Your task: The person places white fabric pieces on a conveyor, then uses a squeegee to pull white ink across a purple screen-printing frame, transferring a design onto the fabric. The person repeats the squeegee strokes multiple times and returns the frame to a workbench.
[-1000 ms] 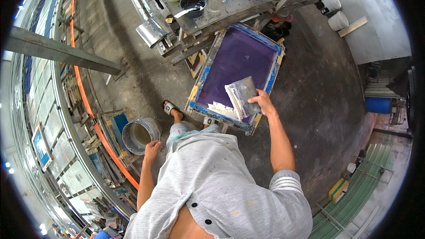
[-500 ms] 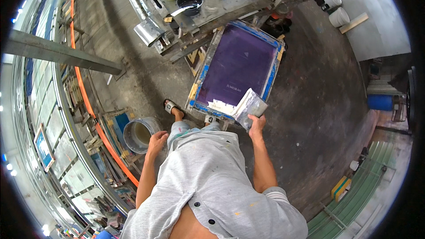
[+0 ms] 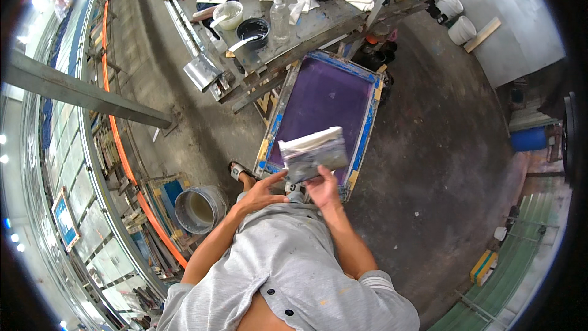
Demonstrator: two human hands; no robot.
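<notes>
You have the folded grey-and-white rag (image 3: pixel 313 153) up in front of you, above the near end of the purple screen frame (image 3: pixel 324 101) that leans against the bench (image 3: pixel 318 21). Your right hand (image 3: pixel 323 187) pinches its lower edge; your left hand (image 3: pixel 264 191) reaches in, fingers spread, just touching its corner. It looks soft, light and floppy, probably damp, so support it from underneath. A bucket (image 3: pixel 199 208) stands by your left side.

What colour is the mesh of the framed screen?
Purple mesh, blue-edged frame; head view.
</notes>
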